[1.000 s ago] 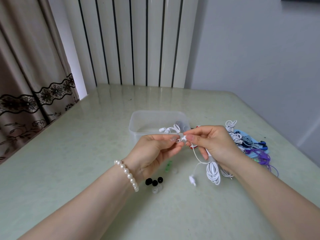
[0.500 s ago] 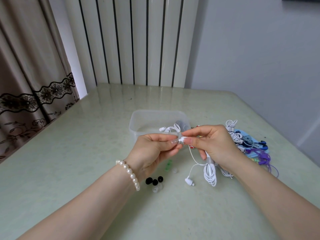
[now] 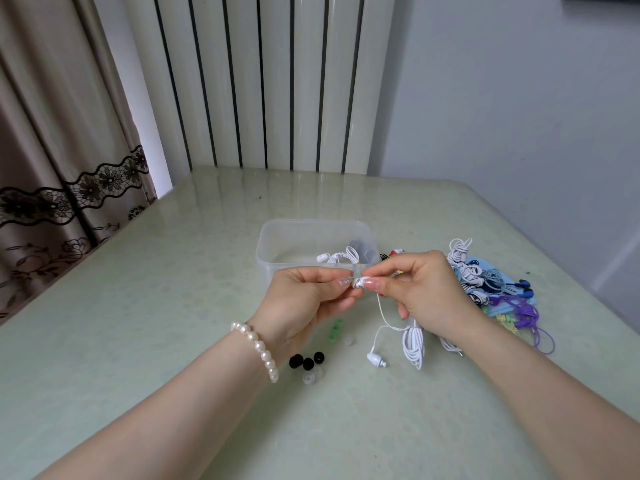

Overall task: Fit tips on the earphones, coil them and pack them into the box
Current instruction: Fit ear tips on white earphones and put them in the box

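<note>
Above table [image 3: 173, 306], earbud [image 3: 358, 282] between left hand [image 3: 304, 299] and right hand [image 3: 426, 292].

Earbud [image 3: 358, 282] mostly hidden between fingertips; tip fit unreadable. Pile of earphones [image 3: 498, 289] partly behind right hand [image 3: 426, 289].

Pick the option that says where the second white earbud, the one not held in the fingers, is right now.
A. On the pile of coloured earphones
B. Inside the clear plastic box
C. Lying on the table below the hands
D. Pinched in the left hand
C: the loose white earbud lies on the table, its cord running up to the right hand, in front of the clear box.
</note>
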A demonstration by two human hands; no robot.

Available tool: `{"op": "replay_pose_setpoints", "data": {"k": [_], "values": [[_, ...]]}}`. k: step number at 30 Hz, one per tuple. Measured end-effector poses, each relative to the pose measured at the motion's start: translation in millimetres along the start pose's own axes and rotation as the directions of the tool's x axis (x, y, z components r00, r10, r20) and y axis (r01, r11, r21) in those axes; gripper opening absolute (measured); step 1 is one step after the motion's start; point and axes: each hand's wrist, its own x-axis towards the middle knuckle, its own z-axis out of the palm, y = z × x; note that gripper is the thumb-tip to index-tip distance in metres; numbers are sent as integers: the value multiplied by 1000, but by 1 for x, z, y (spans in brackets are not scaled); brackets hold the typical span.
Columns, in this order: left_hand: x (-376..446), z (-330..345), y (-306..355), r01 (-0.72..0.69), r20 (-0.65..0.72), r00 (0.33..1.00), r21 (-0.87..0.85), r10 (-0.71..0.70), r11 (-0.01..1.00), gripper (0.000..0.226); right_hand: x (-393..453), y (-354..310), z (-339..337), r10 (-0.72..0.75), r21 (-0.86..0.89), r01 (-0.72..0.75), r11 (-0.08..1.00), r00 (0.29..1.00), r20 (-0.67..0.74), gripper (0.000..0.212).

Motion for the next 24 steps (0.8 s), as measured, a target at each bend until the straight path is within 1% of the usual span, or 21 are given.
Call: {"op": "replay_pose_setpoints", "data": {"k": [8, 17, 20, 22, 24], "values": [[-1, 0, 0, -18, 18, 1000, 51, 17, 999, 14, 1, 1, 2, 4, -28, -5, 1000, 1000, -18, 19], [-1, 1, -2, -15, 25, 1000, 44, 14, 999, 10, -1, 3, 6, -30, -86, 24, 996, 997, -76, 19], [0, 1, -2, -1, 39, 999, 15, 1, 1000, 10, -2, 7, 8, -89, -145, 75, 987, 991, -95, 11], [0, 0, -2, 21, 47, 999, -24, -20, 999, 12, -3, 9, 10, -168, -197, 140, 970, 977, -133, 4], [2, 0, -1, 51, 44, 998, -65, -48, 997, 14, -4, 10, 12, -253, -250, 211, 945, 956, -150, 5]]}}
